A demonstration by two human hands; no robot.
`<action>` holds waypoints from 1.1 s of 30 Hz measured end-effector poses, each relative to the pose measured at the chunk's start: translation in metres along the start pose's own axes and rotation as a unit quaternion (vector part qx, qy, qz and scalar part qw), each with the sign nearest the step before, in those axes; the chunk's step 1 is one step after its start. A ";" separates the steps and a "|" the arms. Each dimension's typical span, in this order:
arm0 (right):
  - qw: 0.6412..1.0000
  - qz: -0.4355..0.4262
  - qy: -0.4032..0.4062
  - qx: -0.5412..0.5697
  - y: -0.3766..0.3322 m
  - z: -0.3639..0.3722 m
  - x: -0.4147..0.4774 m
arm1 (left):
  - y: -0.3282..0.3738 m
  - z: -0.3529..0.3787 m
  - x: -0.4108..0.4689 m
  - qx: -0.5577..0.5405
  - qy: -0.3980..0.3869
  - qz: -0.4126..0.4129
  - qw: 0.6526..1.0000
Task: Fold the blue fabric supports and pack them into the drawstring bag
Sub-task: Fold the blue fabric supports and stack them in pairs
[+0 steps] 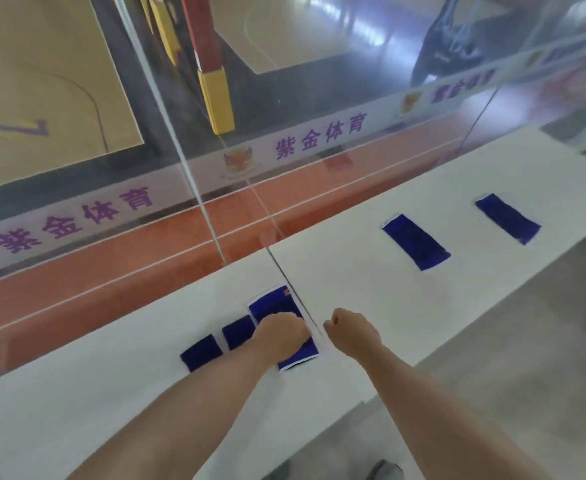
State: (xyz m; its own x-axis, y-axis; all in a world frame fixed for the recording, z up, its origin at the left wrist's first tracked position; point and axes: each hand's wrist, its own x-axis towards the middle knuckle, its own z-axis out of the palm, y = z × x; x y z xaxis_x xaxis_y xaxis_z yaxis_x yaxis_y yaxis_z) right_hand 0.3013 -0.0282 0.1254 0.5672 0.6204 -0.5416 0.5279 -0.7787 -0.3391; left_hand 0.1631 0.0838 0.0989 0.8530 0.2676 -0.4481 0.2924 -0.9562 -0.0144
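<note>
Several blue fabric supports lie on a white ledge (111,393). My left hand (281,336) presses down on the largest support (274,306), which lies flat with a small red mark at its far corner. Two small folded blue pieces (201,353) (237,332) sit just left of it. My right hand (352,329) hovers in a loose fist right of that support, holding nothing that I can see. Two longer flat supports (416,242) (507,218) lie farther right. No drawstring bag is clearly in view.
A glass wall (284,150) with purple lettering rises directly behind the ledge, with a sports court beyond it. A dark reflection (447,46) shows in the glass at upper right. Grey floor (492,358) lies below the ledge's near edge.
</note>
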 end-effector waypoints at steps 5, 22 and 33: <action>1.000 0.015 0.015 0.016 0.112 -0.067 0.001 | 0.093 -0.069 0.057 -0.028 0.006 -0.034 0.999; 0.992 0.071 0.047 0.093 0.361 -0.246 0.080 | 0.271 -0.191 0.273 -0.138 0.058 -0.032 0.988; 0.994 0.091 0.045 0.037 0.432 -0.343 0.193 | 0.276 -0.238 0.442 -0.186 0.033 -0.007 0.982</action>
State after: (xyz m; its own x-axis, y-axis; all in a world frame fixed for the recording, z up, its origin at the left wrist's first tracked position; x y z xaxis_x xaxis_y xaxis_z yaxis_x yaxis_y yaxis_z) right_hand 0.8563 -0.2125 0.1383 0.7055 0.4716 -0.5291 0.3648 -0.8816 -0.2993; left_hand 0.7233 -0.0335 0.1092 0.8707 0.2994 -0.3903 0.4312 -0.8463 0.3128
